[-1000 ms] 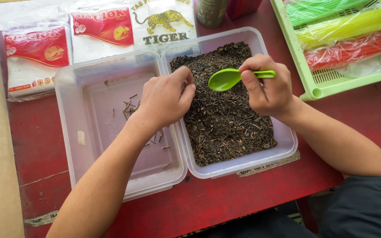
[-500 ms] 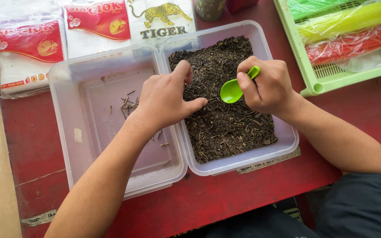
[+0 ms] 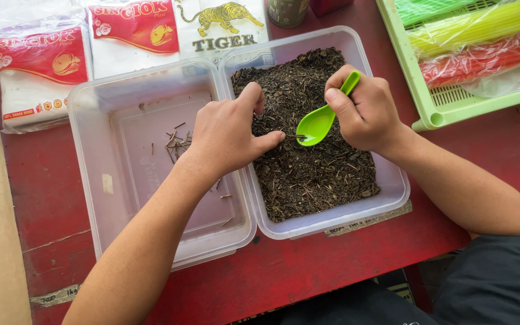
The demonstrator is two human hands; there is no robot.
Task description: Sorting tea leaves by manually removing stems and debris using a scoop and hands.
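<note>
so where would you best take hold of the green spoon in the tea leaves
Grip the green spoon by its thin handle, coming from the upper right, where the right hand already pinches it. The handle slants up and away from the dark leaves, while the bowl lies low on them with the left hand close beside it.

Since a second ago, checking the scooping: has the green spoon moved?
Yes. The green spoon has tipped bowl-down into the dark leaves of the right tub, held by the right hand.

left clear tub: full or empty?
Nearly empty. The left tub holds only a few scattered stems on its bare floor, while the right tub carries a deep bed of dark dried leaves.
</note>
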